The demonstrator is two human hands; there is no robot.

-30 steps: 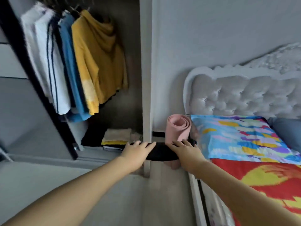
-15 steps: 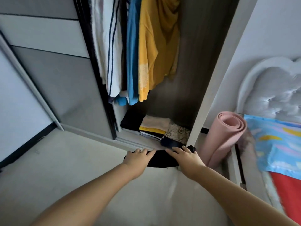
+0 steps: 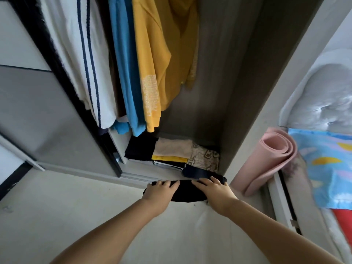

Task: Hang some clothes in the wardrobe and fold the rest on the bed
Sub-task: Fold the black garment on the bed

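Note:
A folded black garment (image 3: 185,191) hangs in the air just in front of the open wardrobe (image 3: 238,92), at its bottom edge. My left hand (image 3: 160,192) grips its left end and my right hand (image 3: 215,191) grips its right end, fingers laid over the top. Inside the wardrobe hang a yellow hoodie (image 3: 160,60), a blue top (image 3: 125,73) and a white garment with navy stripes (image 3: 80,60). On the wardrobe floor lies a stack of folded clothes (image 3: 171,155) in black, beige, yellow and a patterned fabric, with a dark navy piece (image 3: 196,173) at the front.
A rolled pink mat (image 3: 270,161) leans between the wardrobe side panel and the bed. The bed (image 3: 323,164) with a bright blue and red cover and a padded grey headboard (image 3: 323,96) is at the right. A grey sliding door (image 3: 43,115) stands at the left. Pale floor lies below.
My view has swung left and down from the bed to the wardrobe. Both hands, still holding the black garment, have come close to the wardrobe's bottom edge.

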